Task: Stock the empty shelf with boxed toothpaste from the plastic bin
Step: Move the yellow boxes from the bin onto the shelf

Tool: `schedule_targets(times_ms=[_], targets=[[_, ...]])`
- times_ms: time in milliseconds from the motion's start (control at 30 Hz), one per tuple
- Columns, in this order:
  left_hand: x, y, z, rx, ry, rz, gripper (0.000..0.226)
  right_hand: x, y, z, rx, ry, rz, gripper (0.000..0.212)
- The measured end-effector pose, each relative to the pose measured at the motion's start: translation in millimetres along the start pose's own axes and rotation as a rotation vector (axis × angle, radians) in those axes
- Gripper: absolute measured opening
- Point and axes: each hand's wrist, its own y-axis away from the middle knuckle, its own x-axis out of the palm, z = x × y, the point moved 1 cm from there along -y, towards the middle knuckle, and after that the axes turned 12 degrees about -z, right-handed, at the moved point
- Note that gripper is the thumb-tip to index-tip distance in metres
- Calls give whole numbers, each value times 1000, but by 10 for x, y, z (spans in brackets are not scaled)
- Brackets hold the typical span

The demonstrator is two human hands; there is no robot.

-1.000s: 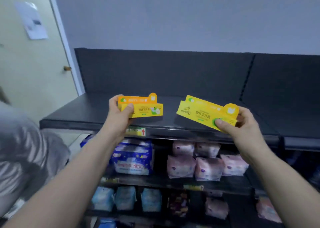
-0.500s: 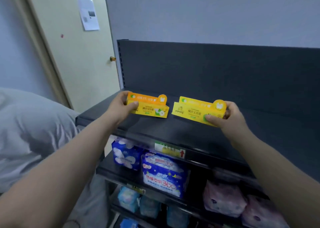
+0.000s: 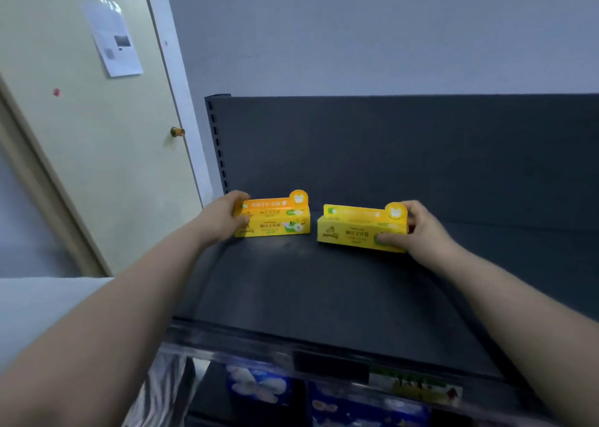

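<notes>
Two boxed toothpastes stand near the back of the dark top shelf (image 3: 324, 290), side by side with a small gap between them. My left hand (image 3: 223, 219) grips the left end of the orange-topped yellow box (image 3: 275, 219), which sits by the shelf's back left corner. My right hand (image 3: 418, 232) holds the right end of the yellow box (image 3: 353, 229), thumb on its front face and fingers behind it. Both boxes look to be resting on the shelf surface. The plastic bin is out of view.
The shelf's dark back panel (image 3: 389, 151) rises behind the boxes. A cream door (image 3: 81, 151) with a paper notice stands to the left. Blue packaged goods (image 3: 256, 387) show on the lower shelf under the clear front rail (image 3: 291, 352).
Both hands have carried the boxes from the shelf's front edge deep towards its back and set them down. The view has shifted closer over the shelf.
</notes>
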Motion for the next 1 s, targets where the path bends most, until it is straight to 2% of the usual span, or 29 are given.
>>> schedule_targets(times_ms=[200, 300, 367, 467, 500, 567, 633, 667, 733, 833, 900, 1000], targets=[[102, -340, 117, 101, -64, -54, 46, 440, -154, 172, -2, -169, 157, 46], [156, -461, 179, 67, -26, -59, 50, 779, -214, 221, -33, -78, 213, 47], [144, -495, 213, 43, 14, -120, 49, 951, -240, 252, -35, -2, 224, 51], [51, -447, 236, 55, 87, -248, 33, 1132, -274, 304, -84, 182, 202, 74], [21, -416, 240, 70, 115, -233, 33, 1184, -278, 328, -103, 223, 180, 76], [-13, -349, 247, 95, 131, -79, 50, 1284, -275, 369, -115, 245, 133, 74], [3, -299, 251, 113, 26, 70, 74, 1389, -274, 395, -145, 276, 110, 66], [21, -289, 256, 117, -61, 91, 77, 1430, -265, 409, -167, 317, 111, 63], [25, -281, 235, 94, -207, 48, 71, 1453, -244, 432, -187, 371, 113, 67], [-51, -193, 7, 13, -405, -37, 76, 1288, -178, 452, -166, 360, 72, 86], [-61, -108, -269, 90, -478, -113, 81, 1056, -76, 466, -233, 387, 14, 80], [71, 106, -900, 353, -297, -184, 76, 552, 143, 453, -316, 418, -96, 70]])
